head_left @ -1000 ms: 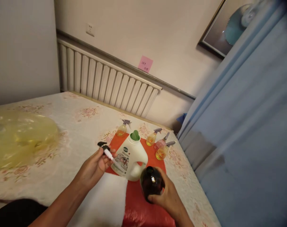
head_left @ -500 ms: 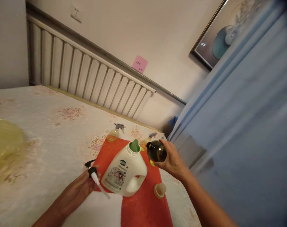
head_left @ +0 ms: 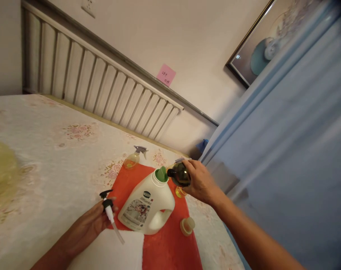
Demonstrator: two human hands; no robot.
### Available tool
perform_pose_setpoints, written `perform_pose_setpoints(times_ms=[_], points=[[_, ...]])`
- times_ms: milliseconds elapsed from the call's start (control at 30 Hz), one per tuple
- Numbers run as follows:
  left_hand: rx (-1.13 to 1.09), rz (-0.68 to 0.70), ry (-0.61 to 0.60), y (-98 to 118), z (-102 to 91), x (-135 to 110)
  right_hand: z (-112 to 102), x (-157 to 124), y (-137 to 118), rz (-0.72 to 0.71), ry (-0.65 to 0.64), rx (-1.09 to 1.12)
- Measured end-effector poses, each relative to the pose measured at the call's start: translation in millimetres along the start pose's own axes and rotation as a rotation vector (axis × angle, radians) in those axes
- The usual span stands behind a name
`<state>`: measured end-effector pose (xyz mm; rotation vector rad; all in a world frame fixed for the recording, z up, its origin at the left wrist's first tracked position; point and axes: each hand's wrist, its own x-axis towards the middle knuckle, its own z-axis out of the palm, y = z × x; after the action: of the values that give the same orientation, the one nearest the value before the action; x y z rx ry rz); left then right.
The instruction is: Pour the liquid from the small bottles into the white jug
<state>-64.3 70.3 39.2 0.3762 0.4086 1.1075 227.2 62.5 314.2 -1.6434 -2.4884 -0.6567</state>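
Observation:
My right hand (head_left: 201,182) grips a dark bottle (head_left: 180,175), tilted so that its neck is at the green spout of a white detergent jug (head_left: 149,204). Whether liquid runs from the bottle cannot be made out. The jug stands upright with its cap off and its handle on the right. To its left, my left hand (head_left: 93,221) is closed on a pump dispenser (head_left: 108,210) with a black head and a white tube pointing down. A pale cap (head_left: 187,226) lies on the red cloth (head_left: 173,251) to the right of the jug.
A spray bottle (head_left: 132,159) stands behind the jug, and another is partly hidden behind the dark bottle. A white cloth (head_left: 111,251) lies in front. A yellowish transparent object (head_left: 1,168) is at the left edge. A radiator (head_left: 102,82) and blue curtain (head_left: 294,150) border the table.
My right hand has moved the dark bottle left, bringing its neck to the jug's opening. My left hand still holds the pump dispenser, slightly farther left in view.

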Motion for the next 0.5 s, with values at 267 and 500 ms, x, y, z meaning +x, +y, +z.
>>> perform_pose_setpoints(times_ms=[267,500], points=[[-0.009,-0.011,0.056,4,1.6,-1,-9,4,-3,-0.031,-0.043,-0.067],[-0.009,0.014,0.012,3,-1.4,-1,-15,7,-8,-0.029,-0.068,-0.119]])
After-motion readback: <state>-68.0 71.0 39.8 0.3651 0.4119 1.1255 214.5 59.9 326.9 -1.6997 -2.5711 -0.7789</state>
